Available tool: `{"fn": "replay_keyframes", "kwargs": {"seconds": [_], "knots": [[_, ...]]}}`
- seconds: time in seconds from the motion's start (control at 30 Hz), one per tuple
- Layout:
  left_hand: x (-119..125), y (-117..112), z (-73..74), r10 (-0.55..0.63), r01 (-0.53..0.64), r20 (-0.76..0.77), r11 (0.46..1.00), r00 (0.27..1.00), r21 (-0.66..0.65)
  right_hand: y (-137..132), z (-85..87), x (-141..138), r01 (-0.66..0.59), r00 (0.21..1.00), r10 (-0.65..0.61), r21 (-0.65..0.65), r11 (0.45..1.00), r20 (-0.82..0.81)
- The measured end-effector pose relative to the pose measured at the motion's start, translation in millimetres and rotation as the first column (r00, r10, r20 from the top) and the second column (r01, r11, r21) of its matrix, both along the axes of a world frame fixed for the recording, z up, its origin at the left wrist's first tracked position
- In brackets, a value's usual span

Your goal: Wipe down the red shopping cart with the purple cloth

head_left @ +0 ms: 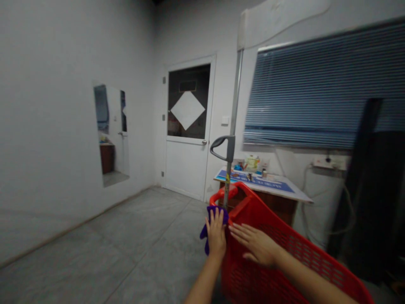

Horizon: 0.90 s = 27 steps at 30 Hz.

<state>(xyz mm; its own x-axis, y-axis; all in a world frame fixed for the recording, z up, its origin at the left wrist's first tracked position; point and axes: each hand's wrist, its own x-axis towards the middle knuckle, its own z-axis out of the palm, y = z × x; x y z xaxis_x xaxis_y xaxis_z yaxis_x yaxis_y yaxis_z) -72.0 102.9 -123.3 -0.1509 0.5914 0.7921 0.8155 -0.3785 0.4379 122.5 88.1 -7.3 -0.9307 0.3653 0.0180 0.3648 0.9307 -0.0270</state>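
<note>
Concrete floor (pixel 95 249) runs past a red plastic trolley basket (pixel 278 249) standing just before the worktop (pixel 284 190); it looks light and stiff, best held by its rim or black pole handle (pixel 222 147). The left hand (pixel 215 234) presses a soft purple cloth (pixel 205 233) to the basket's corner, its grip spread flat; the right hand (pixel 255 244) lies open on the mesh wall. Lettering on the blue mat (pixel 256 181) is too blurred to read.
</note>
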Motion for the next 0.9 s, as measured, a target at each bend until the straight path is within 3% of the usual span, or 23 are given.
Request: {"fn": "replay_keyframes", "kwargs": {"seconds": [0.13, 0.33, 0.57, 0.73, 0.9], "knots": [[6.4, -1.9, -9.1, -0.023, 0.024, -0.006, 0.999, 1.0, 0.026, -5.1, -2.8, 11.0, 0.03, 0.999, -0.03, 0.0, 1.0, 0.032], [13.1, -5.2, -7.7, 0.049, -0.051, -0.028, 0.994, 0.998, -0.098, -12.1, -10.7, 26.9, 0.056, 0.996, -0.054, -0.027, 0.998, 0.071], [29.4, -16.2, -21.6, 0.006, -0.007, -0.026, 1.0, 1.0, -0.01, -20.8, -22.4, 44.5, 0.071, 0.996, -0.07, -0.023, 0.997, 0.052], [36.5, -20.5, -15.4, 0.102, -0.102, 0.022, 0.994, 0.995, -0.027, -22.7, -31.1, 56.6, 0.093, 0.995, -0.093, 0.001, 0.996, 0.031], [45.8, -32.2, -9.0, 0.138, -0.153, -0.114, 0.978, 0.984, -0.139, -25.4, -42.0, 64.8, 0.145, 0.989, -0.144, -0.026, 0.989, 0.04]]}}
